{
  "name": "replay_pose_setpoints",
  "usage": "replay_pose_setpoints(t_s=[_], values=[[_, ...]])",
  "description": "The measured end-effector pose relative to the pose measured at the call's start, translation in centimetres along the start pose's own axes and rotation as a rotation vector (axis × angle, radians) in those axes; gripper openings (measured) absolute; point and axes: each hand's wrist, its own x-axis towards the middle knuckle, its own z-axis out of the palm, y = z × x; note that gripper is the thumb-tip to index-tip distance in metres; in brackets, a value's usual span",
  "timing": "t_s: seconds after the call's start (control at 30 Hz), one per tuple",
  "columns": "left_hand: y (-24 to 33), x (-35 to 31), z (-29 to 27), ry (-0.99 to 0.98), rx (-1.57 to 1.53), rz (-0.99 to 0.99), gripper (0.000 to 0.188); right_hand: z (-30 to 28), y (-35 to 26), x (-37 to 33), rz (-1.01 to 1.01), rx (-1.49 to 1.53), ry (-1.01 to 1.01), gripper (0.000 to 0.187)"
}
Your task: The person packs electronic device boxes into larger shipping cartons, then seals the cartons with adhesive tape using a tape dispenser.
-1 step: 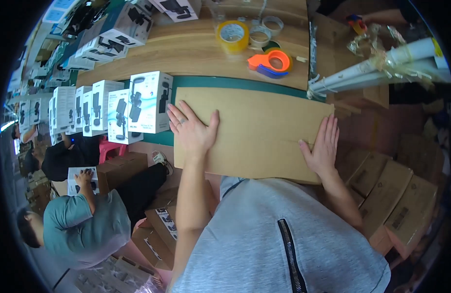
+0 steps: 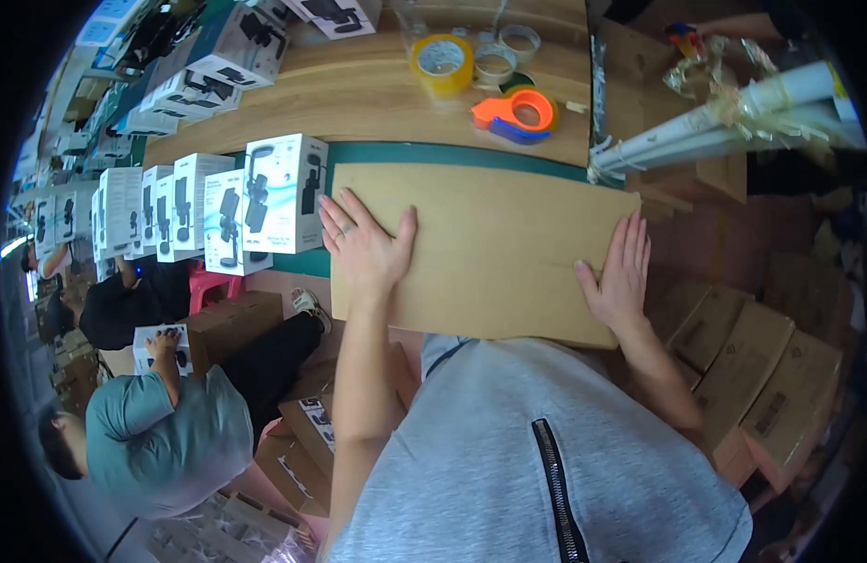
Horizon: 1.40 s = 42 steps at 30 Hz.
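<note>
A flat-topped brown cardboard piece (image 2: 490,253) lies in front of me on the green-topped work surface (image 2: 396,153); whether it is a sheet or a box's top I cannot tell. My left hand (image 2: 368,246) rests flat near its left end, thumb spread from the fingers, a ring on one finger. At the right end, my right hand (image 2: 621,274) lies along the edge with its fingers straight and its thumb apart. Neither hand grips anything. Beside my left fingertips stands an upright white printed box (image 2: 283,194) with a picture of a black phone holder.
More white boxes (image 2: 185,206) stand in a row at left. Behind are a yellow tape roll (image 2: 443,64) and an orange tape dispenser (image 2: 518,114). Long white rolls (image 2: 724,122) jut in at right above stacked cartons (image 2: 743,366). A seated co-worker (image 2: 171,432) handles a white box at lower left.
</note>
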Motion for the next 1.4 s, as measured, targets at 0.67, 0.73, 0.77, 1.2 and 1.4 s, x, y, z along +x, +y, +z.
replay_pose_setpoints(t_s=[0.67, 0.73, 0.77, 1.2, 1.4], values=[[-2.4, 0.6, -3.5, -0.167, -0.057, 0.227, 0.084, 3.8, -9.5, 23.1, -0.130, -0.195, -0.468, 0.067], [-2.3, 1.0, -1.9, -0.145, -0.117, 0.274, 0.085, 8.1, -5.4, 24.7, -0.289, -0.067, -0.321, 0.066], [-1.7, 1.3, -1.4, -0.091, -0.176, 0.316, 0.084, 9.7, -2.9, 26.0, -0.308, -0.098, -0.291, 0.068], [-2.7, -1.0, -1.5, -0.050, -0.205, 0.247, 0.085, -2.6, -9.0, 13.6, -0.426, 1.351, -0.480, 0.057], [-1.7, 1.0, -1.9, -0.109, -0.067, 0.241, 0.085, 4.5, -9.9, 8.6, -0.235, 1.324, -0.485, 0.052]])
